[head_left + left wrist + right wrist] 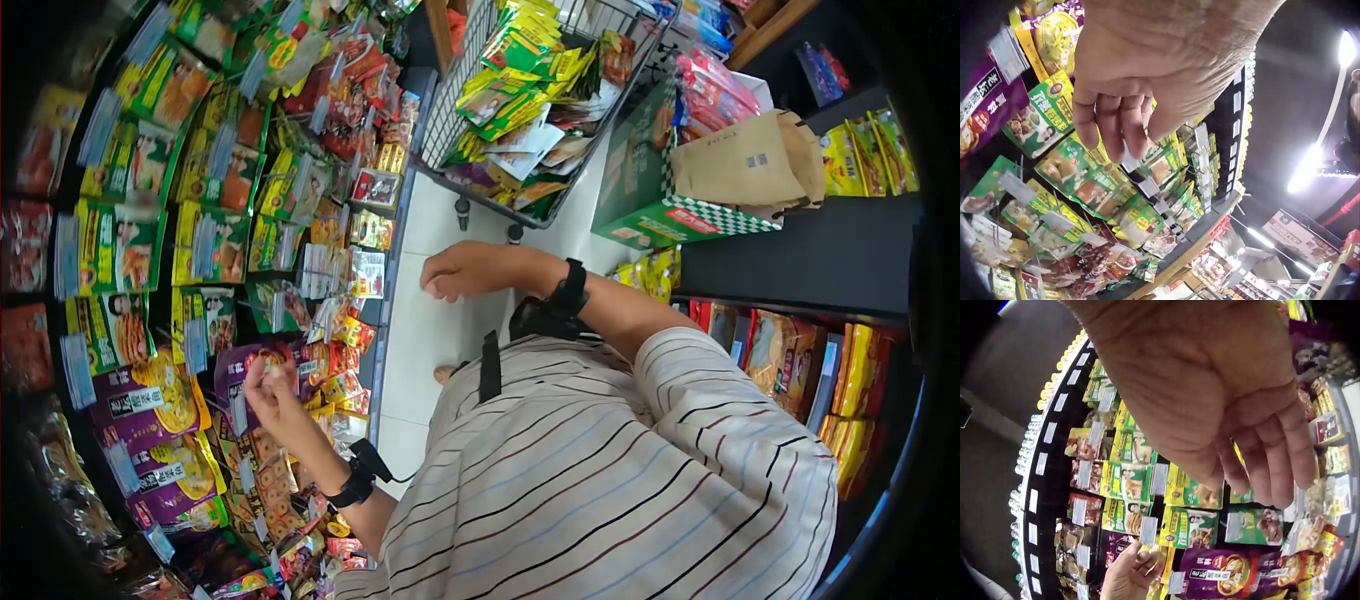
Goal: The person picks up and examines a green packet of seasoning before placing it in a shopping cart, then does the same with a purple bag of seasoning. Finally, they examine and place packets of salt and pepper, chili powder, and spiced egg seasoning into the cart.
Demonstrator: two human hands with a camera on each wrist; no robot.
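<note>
Behind curled fingers, left hand's item (a tag?) stays unclear.

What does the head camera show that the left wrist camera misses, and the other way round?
Only the head view shows the shopping cart full of packets, the brown paper bag, the striped shirt, and the right hand hanging idle over the floor. Only the left wrist view shows the ceiling lights and the curled fingers from close up. Both show the left hand raised to the hanging snack packets, green and purple, with their price tags.
</note>
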